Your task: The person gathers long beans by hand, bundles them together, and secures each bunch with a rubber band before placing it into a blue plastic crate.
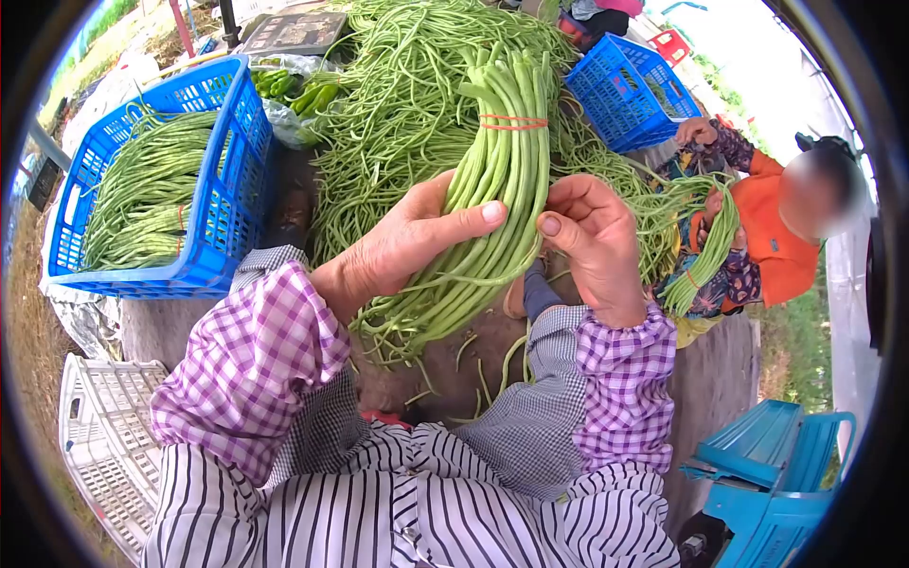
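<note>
My left hand (414, 237) is wrapped round a thick bundle of green long beans (507, 180), its thumb lying across the front. Red rubber bands (512, 123) circle the bundle near its upper end, while the lower ends curve down to the left. At the bundle's right edge is my right hand (595, 241), its fingers curled and the thumb near the index finger. Whatever those fingertips hold, if anything, is hidden. Behind the bundle spreads a large heap of loose long beans (398, 114).
On the left, a blue crate (248, 180) holds banded long beans, with green peppers (308, 95) beside it. Another blue crate (630, 95) stands back right. A person in orange (781, 241) holds a bean bundle. A white crate (109, 435) and a teal plastic stool (767, 502) flank me.
</note>
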Tool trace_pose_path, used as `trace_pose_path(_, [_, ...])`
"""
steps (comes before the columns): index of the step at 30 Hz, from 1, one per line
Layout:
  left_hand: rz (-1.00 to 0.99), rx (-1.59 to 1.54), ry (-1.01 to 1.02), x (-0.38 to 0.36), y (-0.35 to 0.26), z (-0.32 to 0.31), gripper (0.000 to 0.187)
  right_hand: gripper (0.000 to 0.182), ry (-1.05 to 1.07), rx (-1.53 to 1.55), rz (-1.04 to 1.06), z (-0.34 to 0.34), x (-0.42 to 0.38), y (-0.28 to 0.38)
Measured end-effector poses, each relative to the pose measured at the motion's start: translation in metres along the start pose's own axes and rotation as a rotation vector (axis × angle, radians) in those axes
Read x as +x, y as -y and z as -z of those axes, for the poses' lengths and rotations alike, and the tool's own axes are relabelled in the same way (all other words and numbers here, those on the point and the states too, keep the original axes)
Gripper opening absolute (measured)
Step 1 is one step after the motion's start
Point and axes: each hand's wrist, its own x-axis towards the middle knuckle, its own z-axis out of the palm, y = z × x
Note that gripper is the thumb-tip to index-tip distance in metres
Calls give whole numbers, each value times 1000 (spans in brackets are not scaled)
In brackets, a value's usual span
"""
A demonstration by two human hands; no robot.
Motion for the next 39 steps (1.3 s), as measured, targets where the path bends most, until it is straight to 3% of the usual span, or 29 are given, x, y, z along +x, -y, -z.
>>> trace_pose_path(5, [-51, 121, -53, -2, -2, 0, 58, 23, 151, 325, -203, 12, 1, 5])
trace_pose_path(8, [-37, 161, -15, -1, -3, 1, 60, 23, 215, 306, -188, 26, 7, 0])
trace_pose_path(15, [-103, 206, -23, -1, 4, 2, 54, 19, -164, -135, 55, -20, 3, -5])
trace_pose_path(25, [-147, 266, -103, 3, 11, 3, 54, 15, -329, -681, 397, -39, 3, -10])
trace_pose_path(31, [-33, 252, -130, 2, 11, 3, 53, 13, -171, 46, -131, -14, 7, -5])
trace_pose_path(39, [-98, 290, -127, 0, 10, -2, 50, 18, -231, 21, 32, -29, 10, -8])
